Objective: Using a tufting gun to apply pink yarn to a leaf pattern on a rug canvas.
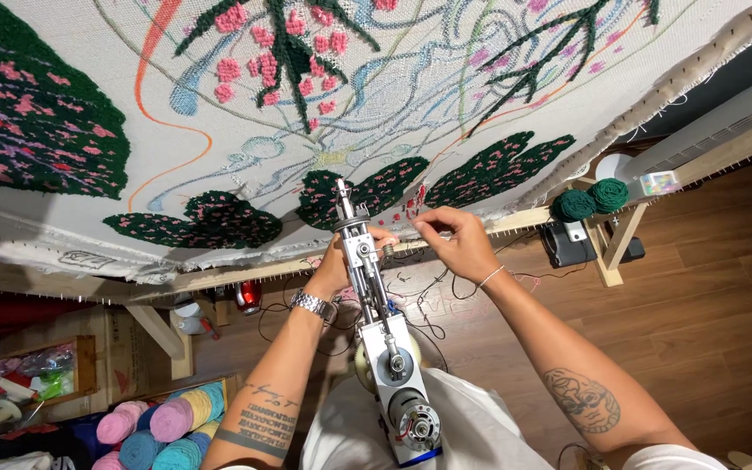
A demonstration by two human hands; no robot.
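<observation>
Yarn cones in pink, blue and yellow (163,426) lie low left of the silver metal tufting gun (385,339). Left hand (334,270) wraps the gun's upper body. Gun points up at the white stretched cloth with green-and-pink tufted leaves (376,104). Right hand (454,244), just right of the gun, pinches a thin thread (400,245). Two green yarn balls (591,200) sit far right.

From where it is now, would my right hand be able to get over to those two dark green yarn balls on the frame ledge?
Probably yes. The right hand is at the tufting gun, and the green yarn balls sit further along the same frame edge with nothing visible between.
</observation>
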